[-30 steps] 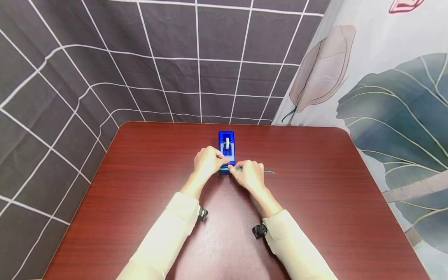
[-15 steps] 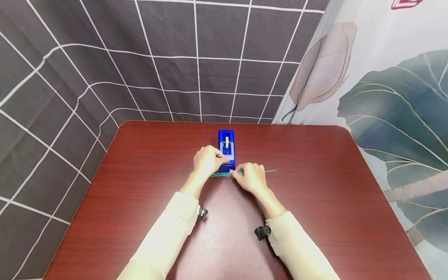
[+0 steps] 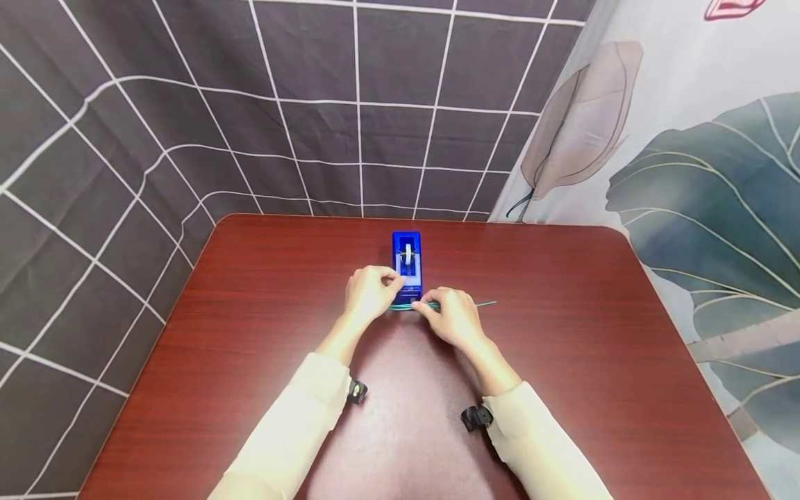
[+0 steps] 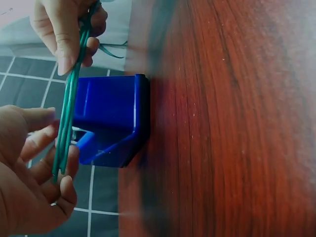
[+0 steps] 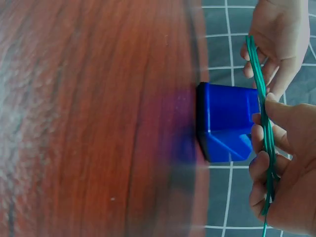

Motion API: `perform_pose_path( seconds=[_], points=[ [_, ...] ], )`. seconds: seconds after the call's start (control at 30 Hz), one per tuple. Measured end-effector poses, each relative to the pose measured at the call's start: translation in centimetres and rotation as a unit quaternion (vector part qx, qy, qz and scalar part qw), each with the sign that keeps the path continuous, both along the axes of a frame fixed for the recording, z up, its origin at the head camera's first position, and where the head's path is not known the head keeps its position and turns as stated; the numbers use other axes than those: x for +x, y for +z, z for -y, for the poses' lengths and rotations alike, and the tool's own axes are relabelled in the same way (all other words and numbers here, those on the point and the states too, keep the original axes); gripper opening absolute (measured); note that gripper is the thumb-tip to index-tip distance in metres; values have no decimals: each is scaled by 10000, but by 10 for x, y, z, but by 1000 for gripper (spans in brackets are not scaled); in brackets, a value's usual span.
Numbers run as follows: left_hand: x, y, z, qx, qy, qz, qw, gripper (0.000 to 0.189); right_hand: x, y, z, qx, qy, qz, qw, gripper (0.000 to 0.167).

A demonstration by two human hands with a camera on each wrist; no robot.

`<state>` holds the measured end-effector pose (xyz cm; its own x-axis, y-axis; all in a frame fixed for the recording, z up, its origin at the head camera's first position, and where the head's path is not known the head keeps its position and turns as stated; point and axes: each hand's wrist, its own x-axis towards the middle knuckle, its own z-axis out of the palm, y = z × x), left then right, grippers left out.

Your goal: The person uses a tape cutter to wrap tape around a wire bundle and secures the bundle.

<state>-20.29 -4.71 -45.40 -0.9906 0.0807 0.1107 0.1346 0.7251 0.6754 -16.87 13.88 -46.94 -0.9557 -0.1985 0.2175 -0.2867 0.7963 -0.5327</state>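
Note:
A blue tape dispenser point(image 3: 409, 272) with a pale tape roll point(image 3: 408, 254) stands near the table's far edge. My left hand point(image 3: 367, 290) is at its front left, thumb and index finger pinching the clear tape's end; the tape itself shows faintly. In my right hand point(image 3: 455, 316) I grip a folded bundle of green wire point(image 3: 401, 306), held crosswise before the dispenser's front. One thin wire end sticks out to the right. Seen in the left wrist view, the bundle point(image 4: 67, 118) passes in front of my left fingers point(image 4: 42, 143).
The dispenser rests on a reddish-brown wooden table point(image 3: 262, 298). Behind it hangs a dark grey curtain point(image 3: 319, 132) with a white grid, and a leaf-patterned white curtain point(image 3: 662, 69) hangs at the right. A black wrist camera point(image 3: 478, 418) sits on each arm.
My right hand has shifted slightly right, and the wire bundle has moved from over the dispenser's front end to just before it. My left hand stays at the tape, slightly lower in view.

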Motion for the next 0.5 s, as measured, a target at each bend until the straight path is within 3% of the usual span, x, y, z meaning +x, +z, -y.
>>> perform_pose_path(
  seconds=[0.13,0.27,0.5],
  points=[
    [7,1,3,267,-272,-221,9990,20,1,4,-1,-166,-36,86,9998,20],
    [15,4,8,376,-751,-437,9955,18,3,9,-3,-302,-68,50,9995,21],
    [23,3,14,544,-1223,-366,9903,19,6,15,-3,-365,-70,57,9993,19]
  ],
)
